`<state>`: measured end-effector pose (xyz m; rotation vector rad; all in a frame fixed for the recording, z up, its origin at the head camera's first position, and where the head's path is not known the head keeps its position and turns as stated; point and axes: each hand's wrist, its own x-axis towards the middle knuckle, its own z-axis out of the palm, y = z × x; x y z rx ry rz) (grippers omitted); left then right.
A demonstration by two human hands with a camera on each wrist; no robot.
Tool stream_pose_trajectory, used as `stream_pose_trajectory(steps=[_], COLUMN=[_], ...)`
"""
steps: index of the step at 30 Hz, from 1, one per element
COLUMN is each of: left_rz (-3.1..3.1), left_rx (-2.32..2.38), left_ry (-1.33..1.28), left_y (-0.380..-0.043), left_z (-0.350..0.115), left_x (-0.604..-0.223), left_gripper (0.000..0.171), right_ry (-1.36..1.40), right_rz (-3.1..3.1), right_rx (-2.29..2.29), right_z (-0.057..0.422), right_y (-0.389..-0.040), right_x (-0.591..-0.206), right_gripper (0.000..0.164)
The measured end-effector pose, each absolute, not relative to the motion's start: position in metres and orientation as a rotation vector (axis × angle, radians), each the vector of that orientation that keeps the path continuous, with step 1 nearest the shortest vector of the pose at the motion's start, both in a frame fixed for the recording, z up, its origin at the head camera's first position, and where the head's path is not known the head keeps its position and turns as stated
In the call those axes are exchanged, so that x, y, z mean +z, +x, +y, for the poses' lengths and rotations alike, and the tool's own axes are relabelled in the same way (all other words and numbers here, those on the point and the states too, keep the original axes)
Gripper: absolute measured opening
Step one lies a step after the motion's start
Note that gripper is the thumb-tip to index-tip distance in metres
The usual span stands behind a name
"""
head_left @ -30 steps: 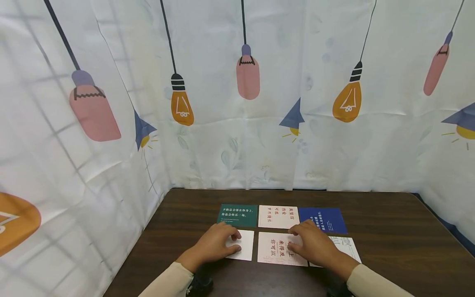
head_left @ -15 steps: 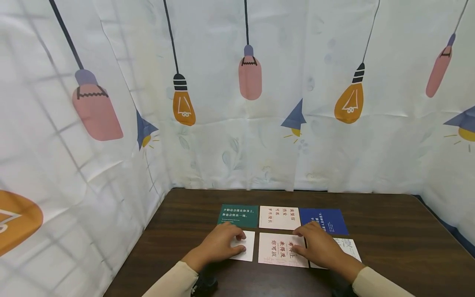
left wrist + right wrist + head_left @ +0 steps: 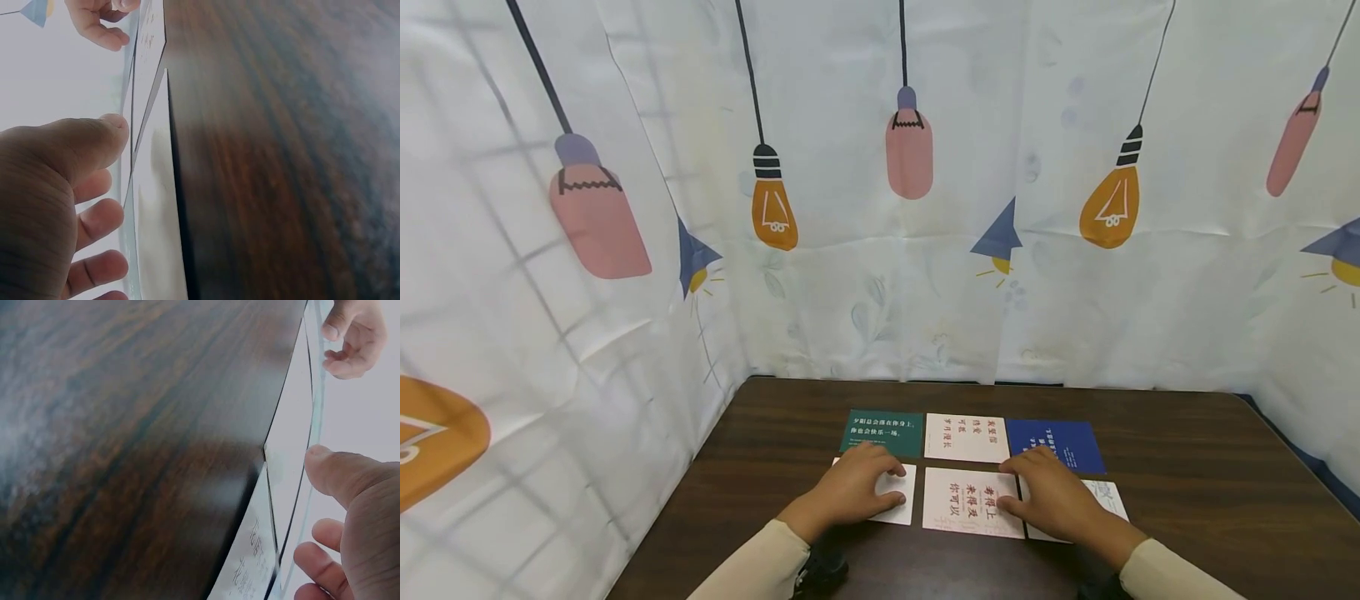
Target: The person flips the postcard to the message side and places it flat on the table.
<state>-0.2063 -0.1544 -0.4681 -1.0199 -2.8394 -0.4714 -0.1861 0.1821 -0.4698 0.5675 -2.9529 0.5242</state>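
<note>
Flat cards lie in two rows on the dark wooden table. Across the back row are a green card, a pale pink card with red writing and a blue card. My left hand is over the front-left white card, partly covering it, its fingers loosely bent with nothing between them. Over the front-right white card is my right hand, its thumb overlapping the front-middle pink card. Gaps show between thumb and fingers of the left hand and right hand in the wrist views.
The brown table extends past the cards on both sides. Behind and to the left hangs a white curtain printed with lamps and bulbs. A dark object shows under the left wrist.
Both hands have drifted slightly to the right over the cards, still loosely bent. The cards keep their two-row layout, and the head view has shifted a little.
</note>
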Motion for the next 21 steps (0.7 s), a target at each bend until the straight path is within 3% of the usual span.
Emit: stream_pose_trajectory(steps=[21], left_rz=[-2.879], left_rx=[-0.426], left_ry=[-1.015], left_y=[-0.212], left_z=[-0.136], left_x=[-0.468], left_gripper=[0.038], right_ry=[0.587], right_rz=[-2.937], right_rx=[0.535], right_z=[0.198], right_y=[-0.184], right_x=[-0.473], right_gripper=[0.051])
